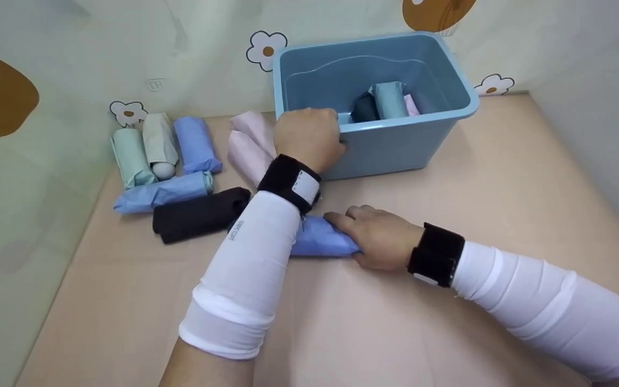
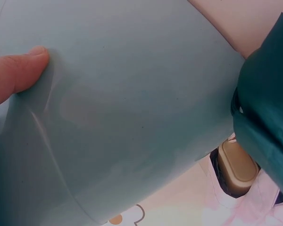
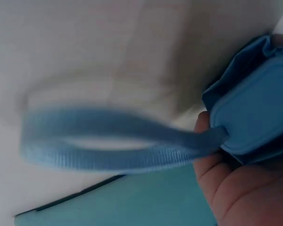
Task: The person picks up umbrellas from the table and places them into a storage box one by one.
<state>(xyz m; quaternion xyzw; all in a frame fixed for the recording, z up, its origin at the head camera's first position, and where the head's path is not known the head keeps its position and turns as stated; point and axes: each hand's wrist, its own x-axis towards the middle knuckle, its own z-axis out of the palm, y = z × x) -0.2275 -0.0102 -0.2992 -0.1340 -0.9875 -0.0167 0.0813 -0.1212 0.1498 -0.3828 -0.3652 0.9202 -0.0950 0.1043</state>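
My left hand (image 1: 309, 137) grips the near left corner of a blue-grey plastic bin (image 1: 390, 150); in the left wrist view its thumb (image 2: 30, 68) presses on the bin's wall. My right hand (image 1: 382, 236) holds the right end of a blue folded umbrella (image 1: 323, 237), low over the table in front of the bin. The left forearm hides the umbrella's other end. In the right wrist view, the umbrella's flat blue handle end (image 3: 257, 106) shows between the fingers, with a loop strap (image 3: 104, 127) hanging out. Inside the bin are a teal umbrella (image 1: 390, 100), a dark one and something pink.
Left of the bin lie a pink umbrella (image 1: 250, 145), a black one (image 1: 199, 215), a light blue one (image 1: 164, 192), a periwinkle one (image 1: 196, 144), a cream one (image 1: 160, 142) and a mint one (image 1: 131, 157). A flower-print wall covering (image 1: 207, 70) stands behind the table (image 1: 503, 188).
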